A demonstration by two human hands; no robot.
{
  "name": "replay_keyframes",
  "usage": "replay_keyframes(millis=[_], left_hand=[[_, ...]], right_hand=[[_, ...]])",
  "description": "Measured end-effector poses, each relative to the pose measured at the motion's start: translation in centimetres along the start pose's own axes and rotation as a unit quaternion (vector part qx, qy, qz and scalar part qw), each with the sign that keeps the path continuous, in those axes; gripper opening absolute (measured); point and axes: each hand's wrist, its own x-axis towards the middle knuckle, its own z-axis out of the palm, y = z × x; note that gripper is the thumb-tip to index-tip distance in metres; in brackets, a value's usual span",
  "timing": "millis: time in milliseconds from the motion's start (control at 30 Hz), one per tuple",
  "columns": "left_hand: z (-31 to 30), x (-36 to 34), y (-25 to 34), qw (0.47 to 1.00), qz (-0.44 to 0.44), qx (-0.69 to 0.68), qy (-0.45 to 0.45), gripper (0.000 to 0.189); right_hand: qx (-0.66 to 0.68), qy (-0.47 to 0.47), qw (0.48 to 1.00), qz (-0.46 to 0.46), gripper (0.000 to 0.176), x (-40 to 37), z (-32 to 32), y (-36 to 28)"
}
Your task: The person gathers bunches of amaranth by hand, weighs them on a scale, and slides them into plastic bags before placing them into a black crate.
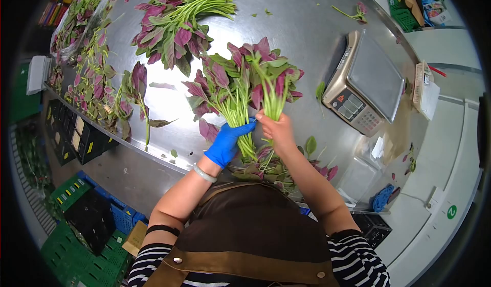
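Leafy bunch [231, 95], gripped by left hand [226, 141]; second bunch [274, 103], clasped by right hand [276, 129]; slackening, I judge, could spill stems [246, 141].

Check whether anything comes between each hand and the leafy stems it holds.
Only a blue glove separates the left hand from its larger bunch; the bare right hand grips its smaller bunch directly, with nothing visible between.
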Motion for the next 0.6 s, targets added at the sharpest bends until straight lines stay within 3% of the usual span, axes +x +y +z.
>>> replay_keyframes(millis=[133,233,300,600], left_hand=[[-0.8,-0.6,1.4,0.995,0.076,-0.053,0.018,0.024],[-0.1,-1.1,2.3,0.987,0.146,-0.059,0.019,0.018],[-0.2,-0.8,2.4,0.984,0.174,-0.050,-0.002,0.017],[3.2,0.7,-0.2,0.991,0.124,0.046,0.018,0.012]], right_hand=[[0.023,-0.037,0.998,-0.035,0.021,-0.4,-2.4,-1.1],[-0.120,0.005,0.993,0.010,0.024,-0.2,-4.1,-1.8],[-0.101,0.014,0.995,0.001,0.026,-0.3,-4.8,-1.8],[-0.110,-0.047,0.992,-0.028,0.030,-1.8,-3.8,-1.0]])
